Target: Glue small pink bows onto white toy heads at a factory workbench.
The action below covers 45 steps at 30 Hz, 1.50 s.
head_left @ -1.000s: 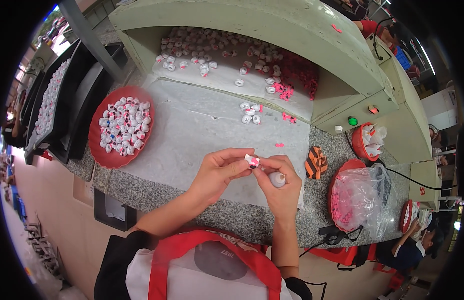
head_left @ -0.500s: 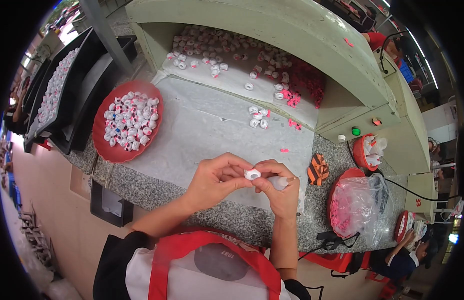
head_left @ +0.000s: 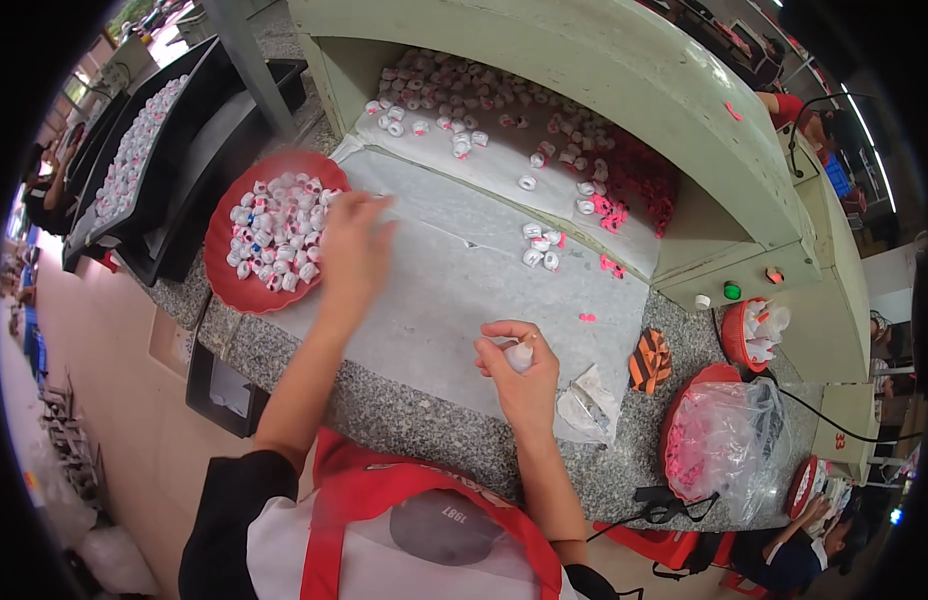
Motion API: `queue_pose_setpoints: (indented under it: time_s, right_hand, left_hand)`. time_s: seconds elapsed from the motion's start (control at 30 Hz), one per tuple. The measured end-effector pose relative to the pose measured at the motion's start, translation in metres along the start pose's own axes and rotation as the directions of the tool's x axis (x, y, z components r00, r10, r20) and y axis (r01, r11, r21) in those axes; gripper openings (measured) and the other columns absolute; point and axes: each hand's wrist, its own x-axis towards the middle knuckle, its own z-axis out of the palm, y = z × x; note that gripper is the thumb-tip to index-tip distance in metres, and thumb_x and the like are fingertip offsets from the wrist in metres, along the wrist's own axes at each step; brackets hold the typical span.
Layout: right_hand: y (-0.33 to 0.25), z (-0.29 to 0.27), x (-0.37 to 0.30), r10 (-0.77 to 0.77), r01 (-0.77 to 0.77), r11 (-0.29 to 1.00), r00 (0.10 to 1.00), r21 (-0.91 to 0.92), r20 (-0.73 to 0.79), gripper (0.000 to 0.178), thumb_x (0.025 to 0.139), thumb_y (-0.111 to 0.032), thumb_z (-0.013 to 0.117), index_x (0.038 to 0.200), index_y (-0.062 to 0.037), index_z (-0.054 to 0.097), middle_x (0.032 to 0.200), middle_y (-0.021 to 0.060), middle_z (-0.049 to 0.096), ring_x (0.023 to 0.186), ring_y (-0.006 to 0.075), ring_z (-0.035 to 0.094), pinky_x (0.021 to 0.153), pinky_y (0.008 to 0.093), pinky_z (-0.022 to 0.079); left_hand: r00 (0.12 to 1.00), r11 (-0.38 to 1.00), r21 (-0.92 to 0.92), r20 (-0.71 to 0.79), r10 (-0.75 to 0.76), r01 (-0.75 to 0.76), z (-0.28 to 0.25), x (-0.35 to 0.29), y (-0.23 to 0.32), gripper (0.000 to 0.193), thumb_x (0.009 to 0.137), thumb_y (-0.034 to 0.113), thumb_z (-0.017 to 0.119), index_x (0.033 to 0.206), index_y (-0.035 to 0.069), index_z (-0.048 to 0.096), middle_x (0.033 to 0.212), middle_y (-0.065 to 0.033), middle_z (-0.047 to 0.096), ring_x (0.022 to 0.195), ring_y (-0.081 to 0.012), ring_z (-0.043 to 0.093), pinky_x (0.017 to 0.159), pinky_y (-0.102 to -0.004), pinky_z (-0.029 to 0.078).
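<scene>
My left hand (head_left: 352, 240) reaches out over the right rim of a red round tray (head_left: 239, 290) filled with several small white caps with pink and blue dots; the hand is blurred and whether it holds anything cannot be seen. My right hand (head_left: 519, 370) stays near the counter's front edge, fingers curled around a small white piece (head_left: 521, 355). A white sheet (head_left: 464, 270) covers the granite counter under both hands.
More white and pink caps (head_left: 504, 110) lie heaped under the green hood at the back, a few loose ones (head_left: 542, 245) mid-sheet. Black trays (head_left: 134, 150) stand at left. A red bowl with a plastic bag (head_left: 719, 440) and an orange striped object (head_left: 649, 362) sit at right.
My hands, earlier together over a small white and pink piece, have parted: the left swung out to the red tray, while the right stayed put with a white piece.
</scene>
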Motion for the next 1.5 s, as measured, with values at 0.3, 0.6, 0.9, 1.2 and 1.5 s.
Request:
queue_pose_setpoints:
  time_s: [0.3, 0.6, 0.9, 1.2, 1.5]
  right_hand:
    - [-0.001, -0.029, -0.035, -0.035, 0.039, 0.999, 0.993, 0.03, -0.113, 0.021, 0.074, 0.003, 0.057, 0.094, -0.0005, 0.05, 0.08, 0.0074, 0.055, 0.064, 0.0106, 0.055, 0.058, 0.0232, 0.048]
    - [-0.028, -0.028, -0.031, -0.183, 0.205, 0.949, 0.977, 0.239, -0.111, 0.04, 0.07, 0.009, 0.054, 0.106, -0.0018, 0.04, 0.086, 0.0112, 0.054, 0.078, 0.0165, 0.055, 0.069, 0.0261, 0.046]
    - [-0.044, -0.032, -0.056, -0.364, 0.403, 0.913, 0.747, -0.056, -0.557, 0.024, 0.068, -0.007, 0.054, 0.09, 0.001, 0.051, 0.089, 0.0101, 0.05, 0.074, 0.0136, 0.05, 0.066, 0.0257, 0.043]
    - [-0.035, -0.038, -0.065, -0.632, 0.525, 0.769, 0.711, -0.365, -0.309, 0.023, 0.072, -0.011, 0.059, 0.089, 0.0018, 0.051, 0.084, 0.0085, 0.052, 0.074, 0.0137, 0.051, 0.067, 0.0243, 0.042]
    - [-0.034, -0.04, -0.063, -0.636, 0.529, 0.765, 0.707, -0.367, -0.308, 0.02, 0.073, -0.011, 0.058, 0.088, 0.0012, 0.051, 0.084, 0.0082, 0.053, 0.073, 0.0127, 0.05, 0.065, 0.0233, 0.041]
  left_hand:
    - [0.931, 0.948, -0.285, 0.289, 0.223, -0.139, 0.124, 0.004, 0.057, 0.02, 0.066, 0.004, 0.059, 0.086, 0.007, 0.061, 0.082, -0.0115, 0.057, 0.079, -0.0262, 0.057, 0.066, -0.0365, 0.048]
    - [0.391, -0.52, -0.239, 0.897, 0.205, 0.82, -0.015, -0.027, 0.08, 0.03, 0.08, 0.004, 0.054, 0.109, -0.002, 0.051, 0.099, -0.0141, 0.058, 0.089, -0.0215, 0.058, 0.082, -0.0275, 0.047]
    - [0.652, 0.157, -0.655, 0.754, 0.081, 0.739, -0.032, -0.04, 0.116, 0.039, 0.076, -0.006, 0.057, 0.113, -0.003, 0.048, 0.105, -0.0112, 0.054, 0.089, -0.016, 0.057, 0.078, -0.0244, 0.047]
    - [0.775, 0.309, -0.756, 0.626, 0.087, 0.576, -0.032, -0.043, 0.12, 0.033, 0.075, -0.01, 0.056, 0.107, -0.005, 0.051, 0.098, -0.0092, 0.054, 0.089, -0.0152, 0.056, 0.077, -0.0248, 0.049]
    - [0.767, 0.331, -0.744, 0.636, 0.085, 0.58, -0.035, -0.041, 0.124, 0.034, 0.073, -0.011, 0.057, 0.106, -0.005, 0.052, 0.096, -0.009, 0.054, 0.088, -0.0153, 0.057, 0.076, -0.0241, 0.049]
